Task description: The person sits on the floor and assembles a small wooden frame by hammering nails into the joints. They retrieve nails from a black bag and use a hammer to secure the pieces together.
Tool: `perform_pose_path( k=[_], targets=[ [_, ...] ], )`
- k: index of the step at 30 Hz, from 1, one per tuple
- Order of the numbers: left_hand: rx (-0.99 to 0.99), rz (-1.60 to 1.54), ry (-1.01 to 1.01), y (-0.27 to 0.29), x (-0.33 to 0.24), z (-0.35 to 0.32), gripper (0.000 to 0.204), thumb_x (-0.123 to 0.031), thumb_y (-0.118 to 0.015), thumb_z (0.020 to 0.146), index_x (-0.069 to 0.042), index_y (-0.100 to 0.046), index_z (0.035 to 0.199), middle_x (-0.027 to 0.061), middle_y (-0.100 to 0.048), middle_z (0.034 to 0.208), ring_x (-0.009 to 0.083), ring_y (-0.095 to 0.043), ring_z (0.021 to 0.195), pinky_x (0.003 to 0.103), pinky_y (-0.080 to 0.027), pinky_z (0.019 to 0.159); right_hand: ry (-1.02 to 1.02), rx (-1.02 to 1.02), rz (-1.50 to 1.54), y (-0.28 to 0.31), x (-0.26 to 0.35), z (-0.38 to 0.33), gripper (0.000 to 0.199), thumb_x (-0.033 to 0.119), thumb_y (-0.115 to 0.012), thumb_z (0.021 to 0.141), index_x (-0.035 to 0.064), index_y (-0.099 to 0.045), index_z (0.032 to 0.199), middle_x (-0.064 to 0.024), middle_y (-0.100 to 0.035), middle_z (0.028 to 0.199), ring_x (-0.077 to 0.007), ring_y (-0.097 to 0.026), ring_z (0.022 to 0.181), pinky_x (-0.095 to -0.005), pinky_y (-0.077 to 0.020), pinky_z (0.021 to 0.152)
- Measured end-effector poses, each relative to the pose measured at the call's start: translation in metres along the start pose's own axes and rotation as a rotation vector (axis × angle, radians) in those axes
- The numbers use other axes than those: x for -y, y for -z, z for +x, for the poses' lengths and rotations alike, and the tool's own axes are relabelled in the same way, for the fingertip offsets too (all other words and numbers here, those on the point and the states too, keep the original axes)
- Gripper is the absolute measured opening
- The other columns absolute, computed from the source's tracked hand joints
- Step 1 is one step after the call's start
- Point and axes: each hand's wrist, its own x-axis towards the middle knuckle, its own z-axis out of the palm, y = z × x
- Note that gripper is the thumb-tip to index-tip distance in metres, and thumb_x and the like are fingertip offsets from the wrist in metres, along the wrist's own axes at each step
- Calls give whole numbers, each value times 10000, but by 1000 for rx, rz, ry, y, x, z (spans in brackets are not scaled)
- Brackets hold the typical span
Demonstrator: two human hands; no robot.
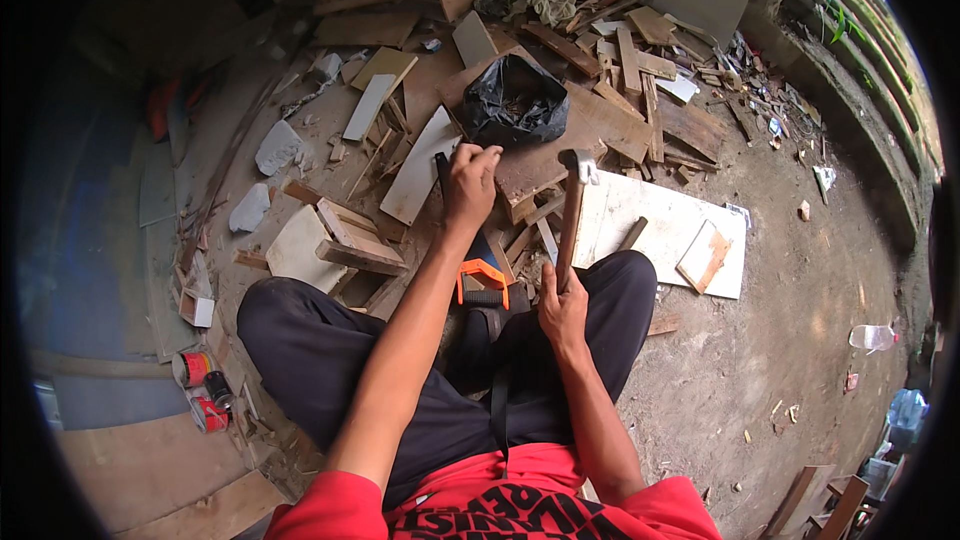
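Observation:
My right hand (564,308) is closed round the wooden handle of a claw hammer (572,215), held upright with its metal head at the top. In front of me, my left hand (471,185) has its fingers curled and pinched together; what they hold, if anything, is too small to make out. Just beyond it stands an open black plastic bag (514,105) with dark contents, resting on brown boards. A dark strip (443,170) shows beside the left hand, partly hidden by it. Between my legs lies an orange handle-like piece (484,278).
Scrap wood (630,60) is heaped around the bag. To the right lies a white board (665,230) with a small broken piece (704,258) on it. Tins (202,390) stand by my left knee. A plastic bottle (872,338) lies on the ground at right, below a low wall (850,105).

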Motion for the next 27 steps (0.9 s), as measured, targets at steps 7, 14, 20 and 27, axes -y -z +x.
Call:
perform_pose_path(
  k=[7,14,20,27],
  targets=[
    [188,251,-396,-71,31,-3,228,-165,-671,879,-90,-732,1086,41,-603,956,232,-573,980,430,-370,876,5,-106,14,17,-14,6,356,323,-605,1023,7,-597,859,-22,-512,572,-103,-470,531,-329,-392,503],
    [196,155,-112,-66,42,-31,463,-225,-634,939,-62,-567,1367,119,-629,1209,301,-562,1189,506,-356,1054,20,-58,-174,23,-28,12,331,301,-628,1010,-16,-604,914,-93,-509,582,-133,-458,538,-352,-414,515],
    [222,155,-6,-63,22,-80,593,-249,-543,988,-130,-365,1541,97,-391,1575,272,-342,1471,587,-247,1176,59,-97,-97,14,-48,6,327,279,-571,1050,24,-558,846,41,-441,606,-58,-393,551,-279,-317,481],
    [296,245,44,-60,27,-85,642,-274,-537,976,-161,-315,1568,12,-292,1633,197,-259,1509,641,-233,1163,77,-58,-132,-1,-47,8,332,291,-579,1045,21,-577,851,26,-460,606,-61,-410,552,-282,-332,481]
  ],
)
